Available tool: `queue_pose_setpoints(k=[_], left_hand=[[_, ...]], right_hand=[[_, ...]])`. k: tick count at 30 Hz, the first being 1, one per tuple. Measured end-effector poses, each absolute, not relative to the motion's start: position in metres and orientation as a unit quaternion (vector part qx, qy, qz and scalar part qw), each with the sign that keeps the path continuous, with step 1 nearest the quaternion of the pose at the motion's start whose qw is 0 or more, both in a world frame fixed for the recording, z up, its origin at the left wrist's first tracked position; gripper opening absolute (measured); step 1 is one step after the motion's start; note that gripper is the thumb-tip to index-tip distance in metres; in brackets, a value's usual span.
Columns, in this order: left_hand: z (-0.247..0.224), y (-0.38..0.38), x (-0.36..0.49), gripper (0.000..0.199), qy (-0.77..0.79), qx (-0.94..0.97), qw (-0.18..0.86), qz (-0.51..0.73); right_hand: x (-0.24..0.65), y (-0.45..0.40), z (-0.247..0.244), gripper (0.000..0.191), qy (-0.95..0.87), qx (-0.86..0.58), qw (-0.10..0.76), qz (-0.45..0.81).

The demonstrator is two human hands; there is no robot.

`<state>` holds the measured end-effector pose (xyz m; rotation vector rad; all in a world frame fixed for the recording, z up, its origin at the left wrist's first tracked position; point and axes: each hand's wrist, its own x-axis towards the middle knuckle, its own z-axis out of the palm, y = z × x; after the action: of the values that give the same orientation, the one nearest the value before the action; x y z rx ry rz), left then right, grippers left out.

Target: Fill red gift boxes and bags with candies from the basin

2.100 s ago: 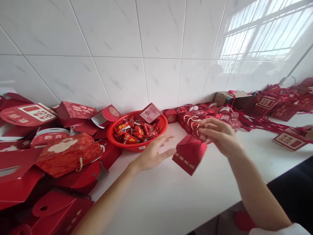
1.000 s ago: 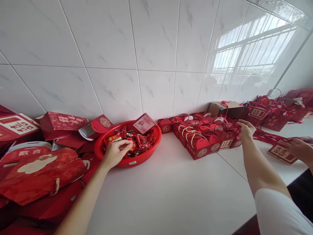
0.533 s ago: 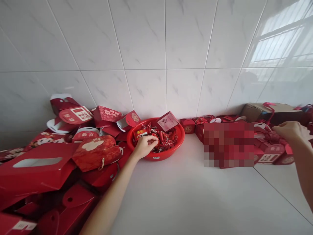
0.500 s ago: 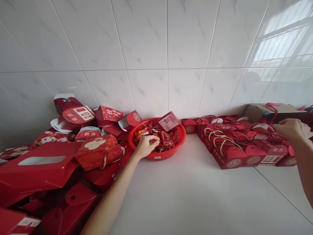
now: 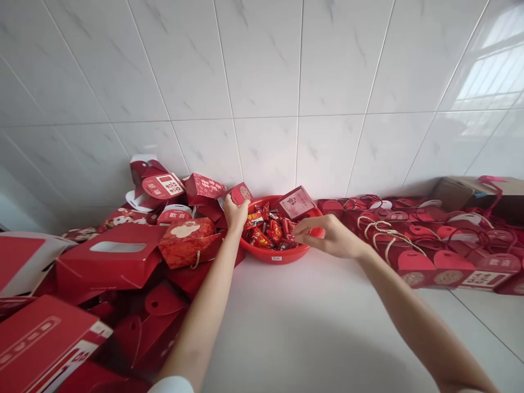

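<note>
My left hand (image 5: pixel 236 214) grips a small red gift box (image 5: pixel 241 193) with a round gold pattern, at the left rim of a red plastic basin (image 5: pixel 279 258). Wrapped candies (image 5: pixel 273 231) in red and yellow fill the basin. My right hand (image 5: pixel 331 236) reaches over the basin's right side, fingers apart, its fingertips close to the candies; nothing shows in it. A flat pink-faced box (image 5: pixel 295 202) leans at the back of the basin.
Empty red gift boxes (image 5: pixel 110 251) lie in a loose heap on the left. Several closed boxes with rope handles (image 5: pixel 417 259) stand in rows on the right. Behind them sits a brown carton (image 5: pixel 462 188). A tiled wall (image 5: pixel 266 147) bounds the back.
My left hand has left the candies and taken hold of the small gift box. The right hand has come from the rows of boxes to the basin. The view has turned slightly left.
</note>
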<state>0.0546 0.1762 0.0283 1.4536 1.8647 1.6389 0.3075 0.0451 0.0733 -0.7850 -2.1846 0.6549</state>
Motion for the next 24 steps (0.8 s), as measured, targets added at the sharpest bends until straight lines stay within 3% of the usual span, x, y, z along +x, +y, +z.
queue_pose_setpoints(k=[5, 9, 12, 15, 17, 20, 24], left_hand=[[0.038, 0.188, 0.05, 0.016, 0.667, 0.511, 0.147, 0.522], [0.054, 0.162, 0.058, 0.02, 0.619, 0.579, 0.096, 0.521], [0.069, 0.126, 0.07, 0.024, 0.487, 0.702, -0.03, 0.518], [0.079, 0.085, 0.084, 0.024, 0.348, 0.796, -0.068, 0.49], [0.081, 0.06, 0.092, 0.023, 0.288, 0.846, -0.049, 0.446], [0.079, 0.029, 0.101, 0.023, 0.23, 0.903, -0.024, 0.362], [0.076, -0.002, 0.1, 0.022, 0.228, 0.936, -0.013, 0.268]], right_hand=[[0.285, 0.055, 0.064, 0.018, -0.82, -0.269, 0.393, 0.318], [0.288, 0.059, 0.061, 0.023, -0.783, -0.291, 0.456, 0.308], [0.294, 0.058, 0.064, 0.027, -0.722, -0.316, 0.56, 0.255], [0.303, 0.052, 0.072, 0.034, -0.649, -0.372, 0.635, 0.193], [0.311, 0.045, 0.078, 0.042, -0.639, -0.432, 0.612, 0.175], [0.323, 0.032, 0.085, 0.047, -0.68, -0.503, 0.503, 0.176], [0.338, 0.009, 0.093, 0.036, -0.74, -0.503, 0.38, 0.234]])
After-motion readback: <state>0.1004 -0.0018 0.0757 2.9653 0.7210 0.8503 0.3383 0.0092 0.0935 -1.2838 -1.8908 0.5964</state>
